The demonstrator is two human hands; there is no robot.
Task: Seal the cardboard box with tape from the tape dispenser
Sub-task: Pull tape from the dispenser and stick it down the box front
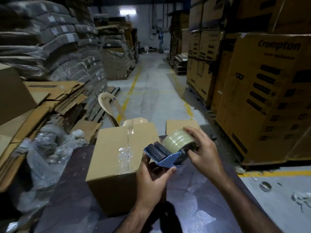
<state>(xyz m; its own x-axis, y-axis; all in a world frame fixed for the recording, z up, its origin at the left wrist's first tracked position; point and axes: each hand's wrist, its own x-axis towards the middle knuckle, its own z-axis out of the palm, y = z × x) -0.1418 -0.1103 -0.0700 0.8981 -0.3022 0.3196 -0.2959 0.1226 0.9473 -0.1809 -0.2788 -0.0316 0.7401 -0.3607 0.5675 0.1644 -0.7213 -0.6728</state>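
Along the left edge of the frame, flattened cartons [55,98] lie in a loose heap, with crumpled plastic wrap [45,153] spilling below them toward the lower left. Above, in the upper left, wrapped bundles [55,39] are stacked high. A beige chair [110,105] stands just behind the work surface, left of centre.

The box [116,157] sits on a dark table [198,195] at lower centre, its top flaps closed; a strip of clear tape runs along the centre seam (it looks wrinkled near the front edge), though how far it reaches is hard to tell.

Just right of the box, the left hand [152,179] comes up from the bottom of the frame and is wrapped around the lower part of the dispenser [164,154], thumb pressed against its blue frame. The dispenser is held above the box's right front corner, its dark roller end pointing toward the box. The tape roll [178,140] sits on its far end. The right hand [202,148] grips that roll, fingers curled over the top and thumb at the hub.

On the floor [151,91] at lower right lies a spent tape core [265,186]. Tall printed cartons [265,98] fill the right edge. A yellow line runs up the aisle at centre.
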